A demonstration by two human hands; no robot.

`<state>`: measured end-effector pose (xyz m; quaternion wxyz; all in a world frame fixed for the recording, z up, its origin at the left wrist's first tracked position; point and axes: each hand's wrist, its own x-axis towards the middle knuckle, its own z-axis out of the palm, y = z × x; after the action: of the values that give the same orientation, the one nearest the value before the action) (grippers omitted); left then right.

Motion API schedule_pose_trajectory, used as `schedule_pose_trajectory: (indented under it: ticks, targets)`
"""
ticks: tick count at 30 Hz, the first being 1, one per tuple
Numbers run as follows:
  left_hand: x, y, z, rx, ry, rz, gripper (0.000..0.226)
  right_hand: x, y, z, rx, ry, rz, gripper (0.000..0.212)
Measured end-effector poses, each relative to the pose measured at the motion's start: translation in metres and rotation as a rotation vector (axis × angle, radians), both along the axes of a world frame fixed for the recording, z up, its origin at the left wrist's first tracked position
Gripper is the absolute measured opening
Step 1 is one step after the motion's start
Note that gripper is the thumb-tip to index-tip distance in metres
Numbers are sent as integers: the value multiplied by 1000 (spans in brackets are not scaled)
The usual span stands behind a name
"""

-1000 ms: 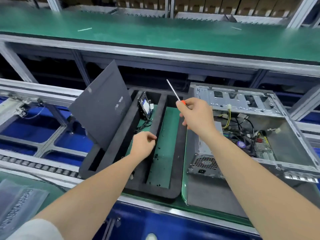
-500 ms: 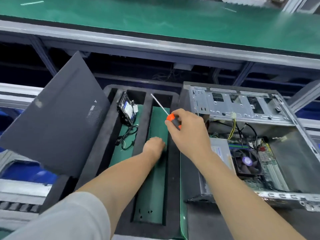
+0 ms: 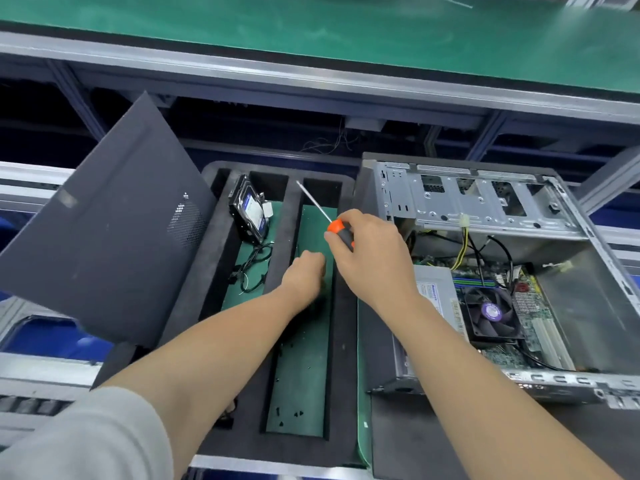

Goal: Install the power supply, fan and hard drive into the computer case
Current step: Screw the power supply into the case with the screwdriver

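The open computer case (image 3: 568, 271) lies on its side at the right, with a grey power supply (image 3: 436, 292) and a black fan (image 3: 491, 317) inside. A hard drive (image 3: 250, 213) stands on edge in the middle slot of the black foam tray (image 3: 346, 341), with a black cable (image 3: 252, 268) below it. My right hand (image 3: 370, 258) grips an orange-handled screwdriver (image 3: 320, 213), shaft pointing up and left. My left hand (image 3: 303, 277) reaches down into the tray's right slot among small black screws (image 3: 289, 412); its fingertips are hidden.
The case's dark side panel (image 3: 114, 230) leans up from the tray's left slot. A green conveyor surface (image 3: 311, 32) runs across the back on a metal frame. Blue bins (image 3: 52, 337) show below at the left.
My left hand has moved from the divider into the tray's right slot. My right hand has come lower with the screwdriver. The view has closed in on the tray.
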<state>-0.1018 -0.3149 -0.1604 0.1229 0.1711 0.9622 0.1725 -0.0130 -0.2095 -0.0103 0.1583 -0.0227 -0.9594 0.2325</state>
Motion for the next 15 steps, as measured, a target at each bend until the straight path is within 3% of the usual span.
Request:
schedule_pose_trajectory:
  ticks: [3,4,6,8,10,15]
  targets:
    - [3,-8,36,581,-110,391,10,3,0,3,-56,-9,-6,25]
    - [7,-12,51,858,-211,507,7,5,0,6,-104,-17,0,24]
    - [13,-23,77,1406,-432,613,13,13,1,13,-212,-21,13,21]
    - [23,-34,103,1726,-522,590,5,30,2,20,-308,9,27,16]
    - [39,-40,126,1883,-544,517,11,52,3,27,-374,41,60,14]
    - [98,-30,170,2040,-547,545,24,112,16,42,-382,67,142,11]
